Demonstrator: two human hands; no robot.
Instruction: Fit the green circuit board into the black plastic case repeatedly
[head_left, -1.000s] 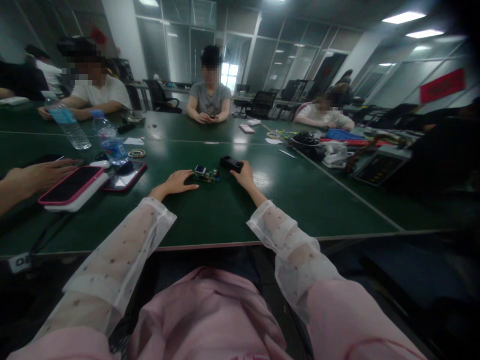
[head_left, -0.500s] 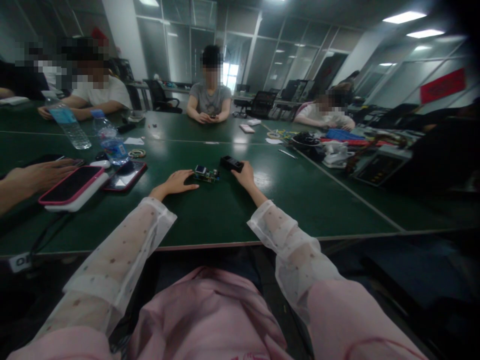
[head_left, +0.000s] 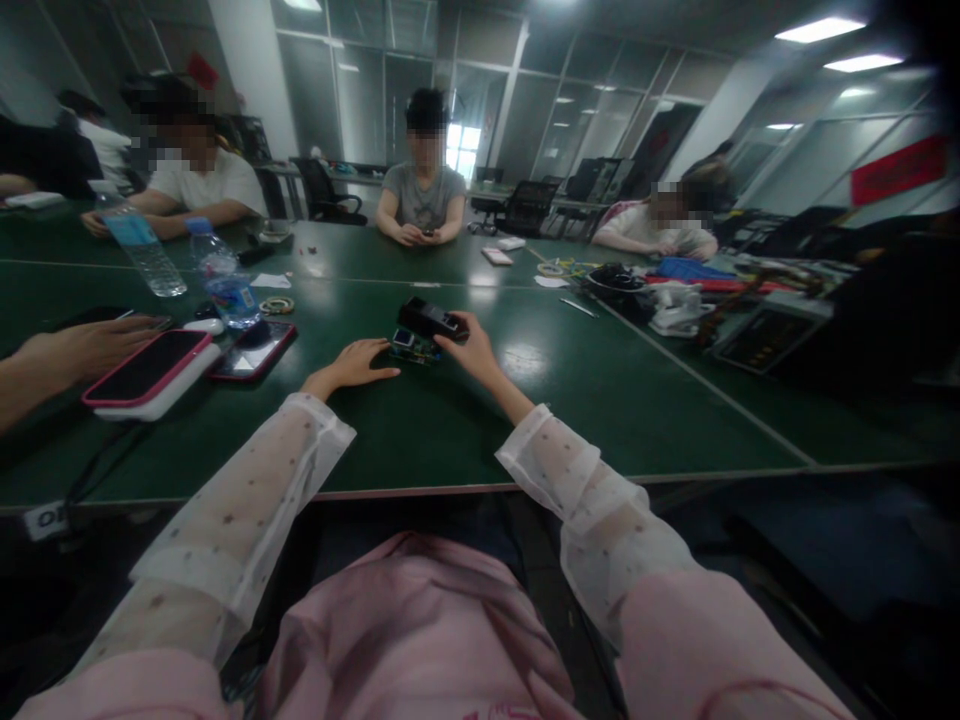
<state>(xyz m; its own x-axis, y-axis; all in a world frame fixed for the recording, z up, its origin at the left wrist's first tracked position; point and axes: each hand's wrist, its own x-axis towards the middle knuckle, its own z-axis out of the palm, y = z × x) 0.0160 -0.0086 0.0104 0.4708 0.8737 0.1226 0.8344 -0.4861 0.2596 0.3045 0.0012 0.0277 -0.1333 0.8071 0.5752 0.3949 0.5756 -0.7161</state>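
In a large room with glass partitions, a green worktop (head_left: 427,435) stretches before the seated person. On it, near the middle, lies a small circuit board (head_left: 407,350) with a little screen. The person's left hand (head_left: 346,366) rests at its left side, the thumb spread apart from the other fingers; whether the fingertips touch the board, one cannot tell. The right hand (head_left: 478,355) pinches a black case (head_left: 424,316) by its right end, between thumb and fingers. This case is tilted and partly covers the board from view; contact between them is not clear. Further to the left are a dark phone (head_left: 255,350) and a labelled bottle (head_left: 232,300).
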